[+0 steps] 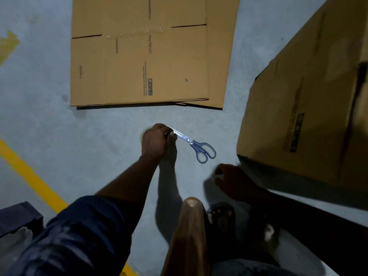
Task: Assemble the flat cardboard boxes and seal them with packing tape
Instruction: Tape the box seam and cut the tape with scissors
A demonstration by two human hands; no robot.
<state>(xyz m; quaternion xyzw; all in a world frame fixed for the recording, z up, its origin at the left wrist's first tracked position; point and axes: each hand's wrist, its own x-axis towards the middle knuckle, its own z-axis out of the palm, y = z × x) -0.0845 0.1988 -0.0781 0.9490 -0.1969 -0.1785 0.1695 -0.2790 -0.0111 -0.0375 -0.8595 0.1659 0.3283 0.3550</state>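
Your left hand (156, 142) grips the blue-handled steel scissors (199, 148) by the closed blades, low over the grey concrete floor (79, 136). The handles point towards your right, a safe hold for setting them down or passing them across. Your right hand (231, 178) sits curled near the bottom corner of the upright brown cardboard box (302, 108); I cannot tell whether it holds anything. The flat brown cardboard box (139, 62) lies ahead on the floor, not yet set up and probably next.
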